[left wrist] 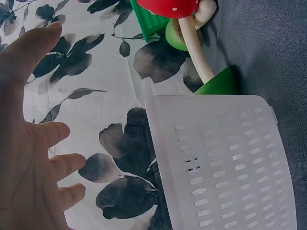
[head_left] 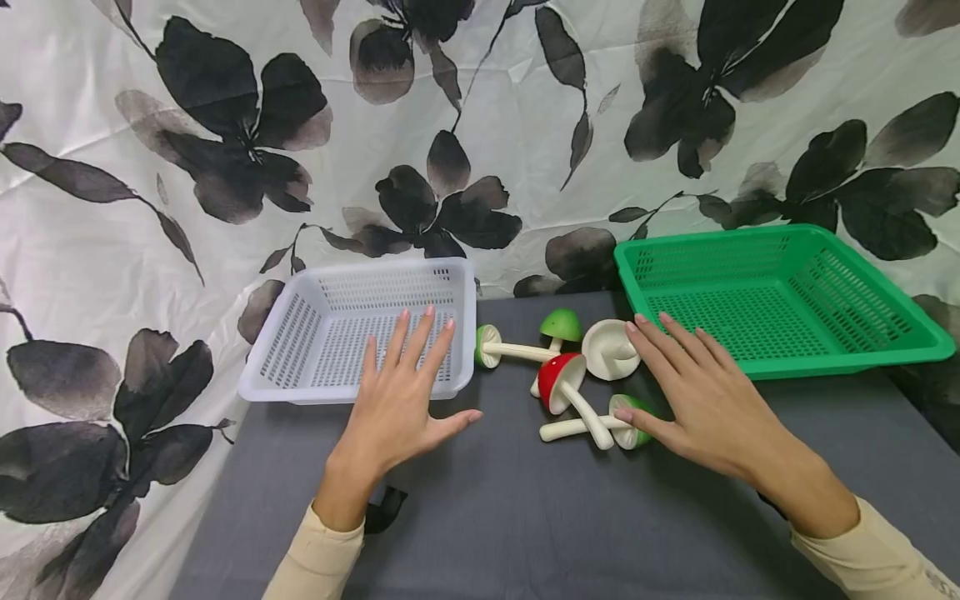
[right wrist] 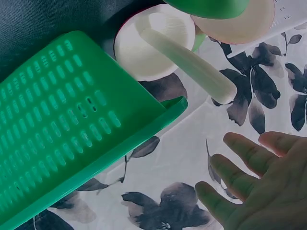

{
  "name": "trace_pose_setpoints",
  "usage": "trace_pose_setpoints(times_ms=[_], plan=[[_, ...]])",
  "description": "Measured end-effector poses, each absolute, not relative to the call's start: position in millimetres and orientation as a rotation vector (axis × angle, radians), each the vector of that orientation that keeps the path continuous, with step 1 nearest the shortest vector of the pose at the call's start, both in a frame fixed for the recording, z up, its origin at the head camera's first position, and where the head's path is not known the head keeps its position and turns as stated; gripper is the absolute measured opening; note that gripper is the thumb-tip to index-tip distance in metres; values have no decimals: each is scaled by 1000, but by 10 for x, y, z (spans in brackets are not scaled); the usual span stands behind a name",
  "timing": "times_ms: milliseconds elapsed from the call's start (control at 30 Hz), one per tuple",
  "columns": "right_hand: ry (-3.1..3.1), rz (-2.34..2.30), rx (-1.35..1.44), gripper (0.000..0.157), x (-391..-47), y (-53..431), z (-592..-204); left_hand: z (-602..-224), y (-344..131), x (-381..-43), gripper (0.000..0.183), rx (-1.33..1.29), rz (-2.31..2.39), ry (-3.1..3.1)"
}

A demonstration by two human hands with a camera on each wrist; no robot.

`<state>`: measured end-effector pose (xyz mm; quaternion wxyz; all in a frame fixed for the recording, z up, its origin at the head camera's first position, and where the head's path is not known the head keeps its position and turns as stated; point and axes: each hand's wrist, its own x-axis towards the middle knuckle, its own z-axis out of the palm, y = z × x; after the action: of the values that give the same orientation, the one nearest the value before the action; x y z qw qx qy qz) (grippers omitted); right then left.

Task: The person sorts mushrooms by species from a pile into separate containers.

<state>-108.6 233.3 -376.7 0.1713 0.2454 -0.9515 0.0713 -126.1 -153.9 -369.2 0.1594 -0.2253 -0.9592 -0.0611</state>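
My left hand (head_left: 397, 408), fingers spread and straight, hovers over the front edge of the white basket (head_left: 258, 387) and holds nothing. My right hand (head_left: 708, 408) is also spread out and holds nothing, near the green basket's (head_left: 840, 364) front left corner. Between the hands lies a cluster of several toy mushrooms. A red-capped mushroom (head_left: 552, 385) leans across a green-capped mushroom (head_left: 624, 423), close to my right thumb. Behind them are a pale mushroom seen from its underside (head_left: 602, 346), another green-capped mushroom (head_left: 561, 324), and one with its green cap (head_left: 487, 346) beside the white basket.
A grey cloth (head_left: 480, 533) covers the table. Behind it hangs a white curtain (head_left: 540, 167) with dark flowers, close against the backs of both baskets. A black strap (head_left: 386, 510) shows by my left wrist.
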Motion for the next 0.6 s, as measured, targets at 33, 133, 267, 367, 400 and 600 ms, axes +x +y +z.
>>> trace_pose_setpoints(times_ms=[33, 133, 267, 367, 400, 600], plan=[[-2698, 207, 696, 100, -1081, 2337, -3769, -3697, -1540, -1258, 109, -643, -172, -2741], [-2690, 238, 692, 99, -1072, 2350, -3769, -3706, -1547, -1253, 108, -634, -175, -2740], [-2705, 315, 670, 96, -1064, 2355, -3753, -3701, -1549, -1259, 107, -637, -206, -2744], [-2712, 370, 637, 94, -1064, 2355, -3731, -3689, -1553, -1266, 103, -657, -224, -2725], [-2712, 387, 622, 93, -1062, 2357, -3724, -3687, -1556, -1269, 101, -667, -229, -2712], [-2691, 476, 505, 76, -1041, 2374, -3696, -3695, -1606, -1293, 90, -714, -341, -2642]])
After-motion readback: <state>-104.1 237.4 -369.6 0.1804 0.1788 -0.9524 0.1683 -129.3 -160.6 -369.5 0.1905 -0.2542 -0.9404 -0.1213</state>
